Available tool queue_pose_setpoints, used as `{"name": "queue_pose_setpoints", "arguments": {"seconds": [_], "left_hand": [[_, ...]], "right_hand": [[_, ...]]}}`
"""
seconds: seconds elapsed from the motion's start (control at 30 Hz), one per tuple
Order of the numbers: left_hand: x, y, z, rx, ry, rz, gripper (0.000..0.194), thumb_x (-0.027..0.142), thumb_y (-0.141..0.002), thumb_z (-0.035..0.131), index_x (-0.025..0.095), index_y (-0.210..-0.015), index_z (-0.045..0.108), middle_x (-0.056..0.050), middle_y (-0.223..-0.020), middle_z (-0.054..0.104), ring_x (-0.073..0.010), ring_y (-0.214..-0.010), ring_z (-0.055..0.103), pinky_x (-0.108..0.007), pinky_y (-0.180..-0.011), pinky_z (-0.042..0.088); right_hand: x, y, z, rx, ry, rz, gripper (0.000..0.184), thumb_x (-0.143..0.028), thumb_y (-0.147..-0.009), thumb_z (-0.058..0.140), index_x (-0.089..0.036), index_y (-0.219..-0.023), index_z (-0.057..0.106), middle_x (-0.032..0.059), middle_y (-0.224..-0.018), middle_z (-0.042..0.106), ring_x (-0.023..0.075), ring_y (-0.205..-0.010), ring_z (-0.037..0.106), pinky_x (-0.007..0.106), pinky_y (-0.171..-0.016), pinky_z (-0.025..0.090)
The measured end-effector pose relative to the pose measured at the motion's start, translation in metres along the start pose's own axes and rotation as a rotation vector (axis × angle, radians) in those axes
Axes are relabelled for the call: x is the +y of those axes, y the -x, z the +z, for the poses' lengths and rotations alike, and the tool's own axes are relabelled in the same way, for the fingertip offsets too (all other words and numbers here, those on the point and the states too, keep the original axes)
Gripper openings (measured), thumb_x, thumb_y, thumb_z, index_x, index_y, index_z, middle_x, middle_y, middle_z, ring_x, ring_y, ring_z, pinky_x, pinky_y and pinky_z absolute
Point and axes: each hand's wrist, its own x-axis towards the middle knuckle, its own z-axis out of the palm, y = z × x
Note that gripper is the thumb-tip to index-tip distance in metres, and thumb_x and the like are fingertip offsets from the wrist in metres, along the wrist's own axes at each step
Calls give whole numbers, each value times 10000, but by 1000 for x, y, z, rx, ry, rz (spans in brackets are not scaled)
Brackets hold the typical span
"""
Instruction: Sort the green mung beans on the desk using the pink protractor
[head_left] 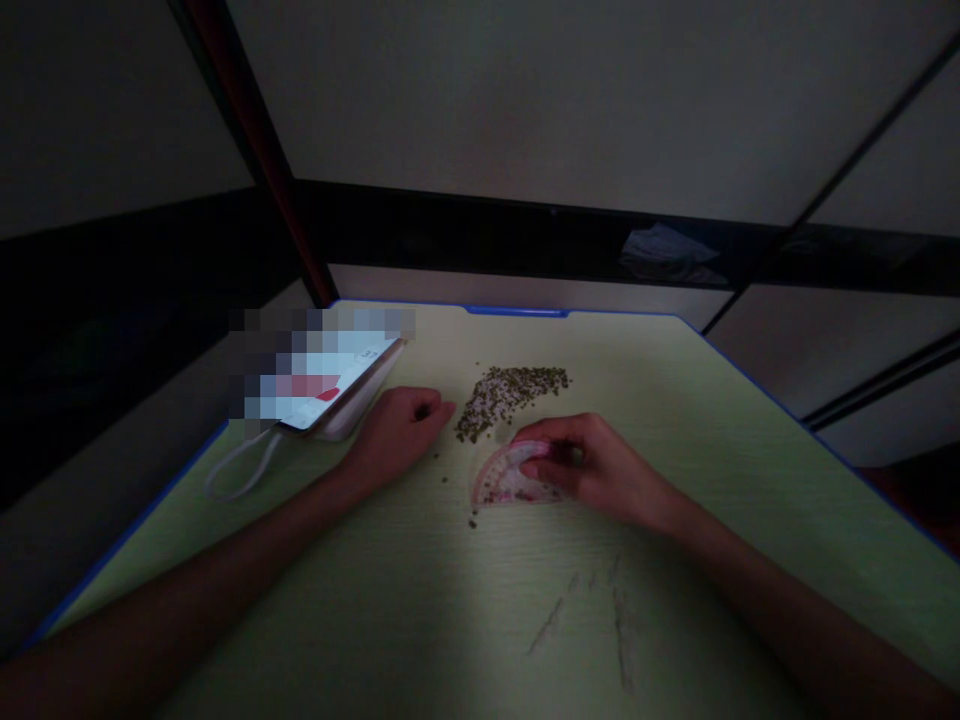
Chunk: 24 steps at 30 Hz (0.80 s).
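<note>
A loose pile of small greenish beans [514,390], like mung beans, lies in the middle of the table. A few single beans are scattered nearer to me. My right hand [592,460] pinches a clear semicircular protractor [499,475] with pink markings, between thumb and fingers, just on the near side of the pile. Some beans show by the protractor's straight edge; whether they lie under or on it I cannot tell. My left hand [397,430] rests on the table to the left of the pile, curled into a loose fist, with no object visible in it.
A lit phone [337,375], partly pixelated, leans on a pale stand at the left, with a white strap loop [244,480] beside it. The pale table [420,600] has a blue edge and dark scratch marks. Behind it stand cabinets with a dark open shelf holding a crumpled cloth [667,250].
</note>
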Motion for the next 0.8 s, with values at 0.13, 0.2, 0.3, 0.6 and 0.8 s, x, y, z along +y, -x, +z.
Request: {"name": "queue_pose_setpoints", "arguments": {"seconds": [0.13, 0.2, 0.3, 0.6, 0.8], "left_hand": [[0, 1, 0, -13, 4, -4, 333, 353, -716, 413, 186, -455, 292, 54, -459, 293, -78, -464, 298, -224, -459, 216], [0, 1, 0, -14, 8, -3, 336, 354, -715, 414, 186, -454, 287, 55, -459, 285, -78, -463, 296, -222, -458, 219], [0, 1, 0, -12, 14, -3, 335, 349, -712, 414, 188, -450, 281, 56, -456, 277, -78, -465, 295, -221, -458, 221], [2, 1, -1, -10, -3, -7, 330, 347, -711, 414, 191, -448, 290, 53, -449, 295, -86, -470, 306, -227, -460, 225], [1, 1, 0, -19, 27, -15, 327, 346, -712, 413, 192, -451, 291, 53, -461, 287, -84, -469, 296, -227, -460, 223]], "right_hand": [[3, 1, -4, -43, 11, -70, 163, -62, -690, 526, -104, -789, 648, -22, -600, 482, 83, -557, 432, 178, -504, 352], [6, 2, -6, -61, 24, -79, 166, -82, -699, 532, -116, -804, 656, -24, -590, 474, 86, -555, 431, 178, -500, 353], [9, 2, -7, -73, 22, -89, 158, -108, -712, 532, -134, -796, 663, -21, -595, 472, 91, -566, 437, 182, -508, 362], [2, 3, -1, -108, 33, -69, 149, -135, -719, 543, -142, -803, 667, -15, -603, 500, 96, -568, 450, 190, -520, 368], [-2, 3, 0, -26, 52, -29, 165, -123, -695, 540, -126, -803, 665, -10, -599, 509, 92, -553, 438, 191, -496, 354]]}}
